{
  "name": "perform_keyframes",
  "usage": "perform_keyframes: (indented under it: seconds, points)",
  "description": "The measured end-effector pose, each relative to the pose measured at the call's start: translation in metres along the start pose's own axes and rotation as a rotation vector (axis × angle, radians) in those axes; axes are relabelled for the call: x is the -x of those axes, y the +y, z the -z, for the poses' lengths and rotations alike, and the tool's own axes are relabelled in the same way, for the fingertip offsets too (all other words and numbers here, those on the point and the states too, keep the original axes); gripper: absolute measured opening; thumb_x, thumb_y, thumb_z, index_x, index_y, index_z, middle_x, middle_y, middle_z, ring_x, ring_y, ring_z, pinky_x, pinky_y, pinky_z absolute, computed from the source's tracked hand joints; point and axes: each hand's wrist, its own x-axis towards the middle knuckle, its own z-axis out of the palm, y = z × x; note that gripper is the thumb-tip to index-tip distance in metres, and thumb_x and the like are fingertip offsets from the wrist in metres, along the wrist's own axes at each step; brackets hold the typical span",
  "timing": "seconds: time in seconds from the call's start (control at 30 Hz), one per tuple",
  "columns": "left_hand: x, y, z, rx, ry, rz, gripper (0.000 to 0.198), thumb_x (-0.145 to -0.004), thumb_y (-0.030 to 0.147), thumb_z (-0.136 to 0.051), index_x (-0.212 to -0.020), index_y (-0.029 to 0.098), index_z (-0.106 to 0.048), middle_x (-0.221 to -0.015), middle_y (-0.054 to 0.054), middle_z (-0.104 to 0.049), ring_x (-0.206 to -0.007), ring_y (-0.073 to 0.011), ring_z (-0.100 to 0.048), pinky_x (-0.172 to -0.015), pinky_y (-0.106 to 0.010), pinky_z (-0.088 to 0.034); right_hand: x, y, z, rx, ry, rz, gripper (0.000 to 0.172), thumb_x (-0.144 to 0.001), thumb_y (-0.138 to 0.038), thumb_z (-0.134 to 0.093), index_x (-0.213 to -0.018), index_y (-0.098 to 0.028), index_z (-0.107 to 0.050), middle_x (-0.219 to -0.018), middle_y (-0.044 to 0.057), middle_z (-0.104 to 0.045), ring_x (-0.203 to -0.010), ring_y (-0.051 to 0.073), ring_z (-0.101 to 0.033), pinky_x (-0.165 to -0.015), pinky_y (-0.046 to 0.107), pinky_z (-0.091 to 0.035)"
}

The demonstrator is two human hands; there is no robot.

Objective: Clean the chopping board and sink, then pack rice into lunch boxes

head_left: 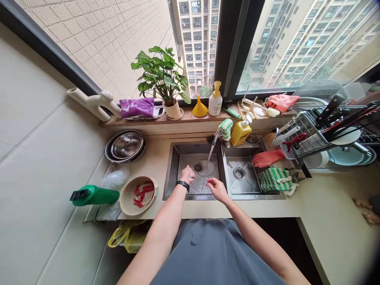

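Observation:
Over the left basin of the steel double sink (171, 174) are both hands. My left hand (187, 174), with a dark band at the wrist, is near the drain, its fingers loosely bent and nothing visible in them. Lower right of it, my right hand (218, 189) hovers near the basin's front edge, fingers slightly curled and seemingly holding nothing. Between and beyond them a water stream (210, 154) runs from the faucet (218, 134) into the basin. Left of the sink, a beige strainer basket (126, 200) holds several red chili peppers (141, 194).
Stacked metal bowls (127, 145) and a green bottle (97, 195) stand left. Behind the sink are a yellow soap bottle (241, 133), a funnel (200, 109) and a potted plant (172, 109). Rubber gloves (268, 158), a striped cloth (276, 180) and a knife rack (308, 130) are right.

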Motion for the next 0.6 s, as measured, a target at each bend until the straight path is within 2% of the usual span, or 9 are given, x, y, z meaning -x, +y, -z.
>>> perform_keyframes:
  seconds: [0.13, 0.27, 0.37, 0.47, 0.53, 0.6]
  points:
    - [-0.002, 0.002, 0.004, 0.004, 0.083, -0.035, 0.038, -0.103, 0.048, -0.055, -0.08, 0.018, -0.051, -0.06, 0.01, -0.038, -0.042, -0.0037, -0.027, -0.039, -0.017, -0.025, -0.003, 0.002, 0.003, 0.009, -0.018, -0.023, 0.023, -0.087, -0.038, -0.057, -0.1, -0.022, -0.069, -0.097, 0.006, -0.079, -0.089, 0.023, -0.072, -0.081, 0.036, -0.052]
    - [-0.003, 0.005, 0.006, 0.001, 0.108, -0.032, 0.026, -0.098, 0.033, -0.064, -0.081, 0.018, -0.052, -0.064, 0.007, -0.048, -0.044, -0.0041, -0.04, -0.037, -0.015, -0.026, -0.007, 0.004, 0.006, 0.036, -0.041, -0.041, 0.023, -0.087, -0.037, -0.059, -0.1, -0.021, -0.07, -0.095, 0.006, -0.079, -0.089, 0.023, -0.072, -0.082, 0.035, -0.052]
    - [-0.005, 0.006, 0.007, 0.01, 0.117, -0.029, 0.018, -0.095, 0.021, -0.067, -0.083, 0.019, -0.053, -0.068, 0.003, -0.056, -0.054, -0.0087, -0.057, -0.044, -0.015, -0.042, -0.01, 0.006, 0.008, 0.072, -0.059, -0.053, 0.024, -0.087, -0.038, -0.059, -0.1, -0.021, -0.07, -0.095, 0.006, -0.079, -0.087, 0.023, -0.071, -0.081, 0.035, -0.051]
    - [-0.006, 0.005, 0.01, 0.022, 0.108, -0.029, 0.011, -0.096, 0.022, -0.066, -0.089, 0.018, -0.058, -0.074, -0.001, -0.063, -0.065, -0.0144, -0.067, -0.062, -0.028, -0.06, -0.014, 0.011, 0.009, 0.099, -0.074, -0.066, 0.024, -0.087, -0.038, -0.059, -0.101, -0.022, -0.07, -0.096, 0.006, -0.079, -0.086, 0.023, -0.071, -0.08, 0.035, -0.051]
    - [-0.006, 0.004, 0.012, 0.034, 0.086, -0.034, 0.006, -0.097, 0.022, -0.065, -0.095, 0.018, -0.061, -0.079, -0.004, -0.068, -0.071, -0.0178, -0.071, -0.07, -0.037, -0.064, -0.017, 0.015, 0.011, 0.105, -0.078, -0.067, 0.024, -0.087, -0.038, -0.058, -0.101, -0.022, -0.07, -0.096, 0.006, -0.079, -0.088, 0.023, -0.072, -0.082, 0.035, -0.051]
    - [-0.006, 0.004, 0.013, 0.056, 0.064, -0.045, 0.002, -0.098, 0.018, -0.062, -0.099, 0.018, -0.063, -0.085, -0.006, -0.071, -0.076, -0.0198, -0.073, -0.073, -0.04, -0.064, -0.02, 0.02, 0.012, 0.107, -0.077, -0.063, 0.024, -0.087, -0.038, -0.058, -0.101, -0.022, -0.069, -0.097, 0.006, -0.079, -0.09, 0.022, -0.072, -0.083, 0.035, -0.052]
